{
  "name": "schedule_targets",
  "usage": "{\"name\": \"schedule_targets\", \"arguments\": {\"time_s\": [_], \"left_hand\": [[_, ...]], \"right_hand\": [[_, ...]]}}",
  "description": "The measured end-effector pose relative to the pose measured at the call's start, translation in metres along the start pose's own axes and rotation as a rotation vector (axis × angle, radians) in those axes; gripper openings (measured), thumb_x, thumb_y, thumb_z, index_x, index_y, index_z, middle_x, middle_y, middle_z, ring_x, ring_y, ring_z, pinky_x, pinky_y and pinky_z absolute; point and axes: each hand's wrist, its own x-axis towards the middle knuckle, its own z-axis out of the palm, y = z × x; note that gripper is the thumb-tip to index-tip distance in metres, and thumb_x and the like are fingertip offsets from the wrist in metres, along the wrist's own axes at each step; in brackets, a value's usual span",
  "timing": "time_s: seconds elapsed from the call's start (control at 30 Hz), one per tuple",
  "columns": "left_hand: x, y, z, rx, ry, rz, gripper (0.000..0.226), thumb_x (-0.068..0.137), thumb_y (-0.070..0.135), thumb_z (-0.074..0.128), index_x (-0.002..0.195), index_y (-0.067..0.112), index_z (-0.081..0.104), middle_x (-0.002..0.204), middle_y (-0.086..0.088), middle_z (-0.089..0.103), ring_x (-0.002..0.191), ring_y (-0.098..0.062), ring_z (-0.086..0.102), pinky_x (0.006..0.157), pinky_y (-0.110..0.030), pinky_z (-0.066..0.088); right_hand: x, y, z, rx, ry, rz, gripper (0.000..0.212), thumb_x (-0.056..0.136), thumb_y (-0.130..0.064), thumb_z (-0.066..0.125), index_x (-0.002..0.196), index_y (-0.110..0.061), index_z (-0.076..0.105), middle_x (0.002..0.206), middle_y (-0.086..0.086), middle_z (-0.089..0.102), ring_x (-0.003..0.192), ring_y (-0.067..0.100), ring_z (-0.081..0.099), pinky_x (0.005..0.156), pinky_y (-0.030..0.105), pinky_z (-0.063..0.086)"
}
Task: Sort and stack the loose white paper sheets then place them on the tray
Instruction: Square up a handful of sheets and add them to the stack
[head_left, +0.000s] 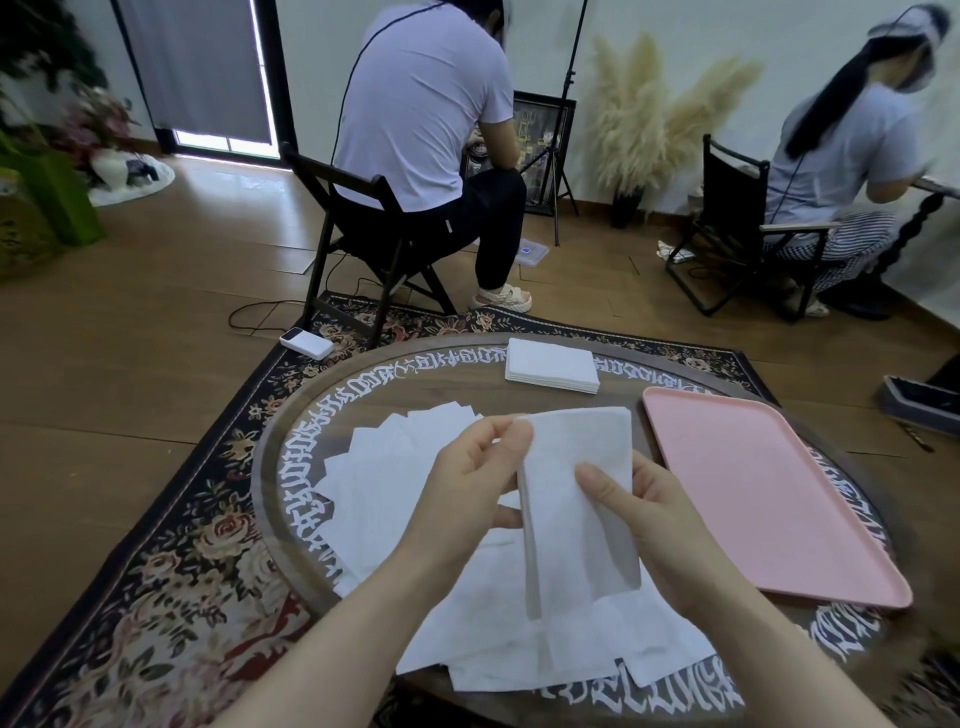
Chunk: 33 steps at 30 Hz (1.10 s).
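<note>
- Nearest the table's front edge, the loose white paper sheets (467, 613) lie fanned and overlapping, some corners poking past the rim of the round table (270, 467).
- Above that pile, both hands hold up one folded sheet (576, 499): the left hand (467, 488) pinches its top left corner, the right hand (644, 509) grips the right edge, thumb on the face.
- Risk, as I read it: thin paper held by edges could buckle, and the overhanging sheets could slip to the rug (171, 571) if brushed by a forearm.
- At the table's right edge, the pink tray (769, 483) sits bare.
- At the far edge, a squared stack of sheets (550, 366) waits; a careless drop could knock it askew.
</note>
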Motion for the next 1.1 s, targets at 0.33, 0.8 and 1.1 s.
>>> {"name": "schedule_targets", "arguments": {"time_s": [0.33,0.8,1.1], "left_hand": [[0.004,-0.004,-0.002,-0.150,0.078,0.020,0.013,0.093,0.006,0.061,0.103,0.009,0.068,0.096,-0.009,0.077,0.084,-0.021,0.073,0.072,-0.031,0.061],[0.022,-0.006,-0.033,0.384,0.268,0.119,0.027,0.084,0.005,0.069,0.099,0.028,0.063,0.080,0.001,0.068,0.072,-0.014,0.061,0.065,-0.031,0.052],[0.043,-0.025,-0.050,0.697,0.095,0.131,0.010,0.082,0.017,0.076,0.081,0.026,0.071,0.052,0.025,0.053,0.051,-0.001,0.043,0.050,-0.014,0.033]], "right_hand": [[0.002,0.000,0.004,-0.218,0.082,-0.120,0.071,0.067,-0.043,0.088,0.127,-0.031,0.052,0.123,-0.019,0.064,0.115,0.003,0.060,0.089,0.028,0.052],[0.005,0.001,-0.012,-0.473,0.095,0.023,0.011,0.083,-0.017,0.076,0.081,-0.010,0.067,0.066,-0.004,0.067,0.053,0.007,0.054,0.051,0.018,0.039],[0.013,0.008,-0.024,-0.493,0.148,-0.286,0.020,0.079,-0.011,0.081,0.076,-0.023,0.065,0.073,0.010,0.061,0.058,0.015,0.041,0.056,0.030,0.035]]}}
